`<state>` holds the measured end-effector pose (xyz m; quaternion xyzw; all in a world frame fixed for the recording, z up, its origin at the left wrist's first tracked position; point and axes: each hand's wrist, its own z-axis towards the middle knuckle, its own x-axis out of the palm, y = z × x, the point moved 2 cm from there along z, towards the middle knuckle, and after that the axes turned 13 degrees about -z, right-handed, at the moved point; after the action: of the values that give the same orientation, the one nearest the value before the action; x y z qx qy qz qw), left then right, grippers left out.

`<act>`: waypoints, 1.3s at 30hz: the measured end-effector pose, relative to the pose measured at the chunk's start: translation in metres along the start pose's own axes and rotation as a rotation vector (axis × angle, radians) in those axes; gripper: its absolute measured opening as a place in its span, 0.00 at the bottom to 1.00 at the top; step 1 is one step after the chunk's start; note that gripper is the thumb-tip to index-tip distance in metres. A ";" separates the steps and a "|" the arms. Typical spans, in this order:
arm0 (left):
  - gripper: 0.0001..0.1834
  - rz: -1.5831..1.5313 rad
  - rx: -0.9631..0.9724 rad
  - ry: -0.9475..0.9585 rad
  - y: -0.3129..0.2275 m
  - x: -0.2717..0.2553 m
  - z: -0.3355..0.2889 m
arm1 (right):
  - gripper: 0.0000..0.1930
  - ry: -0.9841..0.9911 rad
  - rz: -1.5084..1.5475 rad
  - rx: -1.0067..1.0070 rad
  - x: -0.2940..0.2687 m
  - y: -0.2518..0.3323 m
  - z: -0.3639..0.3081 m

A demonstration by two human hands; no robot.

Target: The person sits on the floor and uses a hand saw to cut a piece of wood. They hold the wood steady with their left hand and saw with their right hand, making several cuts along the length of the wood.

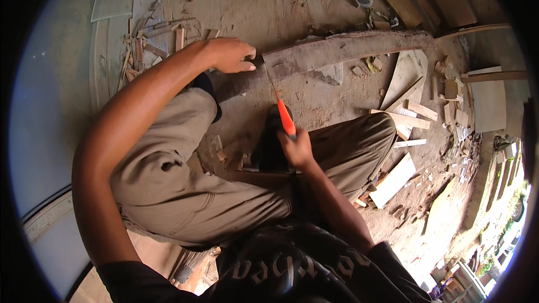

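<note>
Bracing the rough plank [348, 50] on the dirt floor, left hand [230, 56] presses flat; right hand [295, 148] grips the orange-handled saw [279, 101]. Risk: blade (beside left thumb) could jump and cut.

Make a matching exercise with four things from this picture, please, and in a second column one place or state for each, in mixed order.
Things:
1. left hand
2. right hand
3. saw blade
4. pale offcut board

Places or states:
a. lying on the dirt beside the right knee
b. gripping the orange saw handle
c. pressing on the long rough plank
d. meeting the plank next to the left thumb

Pairs: 1-c, 2-b, 3-d, 4-a
</note>
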<state>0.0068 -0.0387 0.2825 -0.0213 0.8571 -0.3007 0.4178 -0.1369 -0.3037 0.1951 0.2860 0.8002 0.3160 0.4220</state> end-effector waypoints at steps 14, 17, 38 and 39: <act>0.25 -0.075 -0.003 -0.039 0.016 -0.004 -0.009 | 0.13 0.022 0.033 0.003 -0.001 0.003 -0.017; 0.25 -0.067 -0.195 0.124 0.017 0.001 -0.020 | 0.14 0.094 0.168 0.132 -0.005 -0.013 -0.023; 0.25 -0.067 -0.140 0.066 0.013 -0.018 -0.015 | 0.12 -0.087 -0.171 -0.127 0.032 -0.012 0.071; 0.24 -0.079 -0.115 0.013 0.022 -0.030 -0.009 | 0.13 -0.020 -0.128 -0.076 0.022 -0.002 0.067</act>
<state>0.0238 -0.0073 0.2959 -0.0769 0.8742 -0.2673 0.3981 -0.0907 -0.2719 0.1530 0.2214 0.7999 0.3157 0.4598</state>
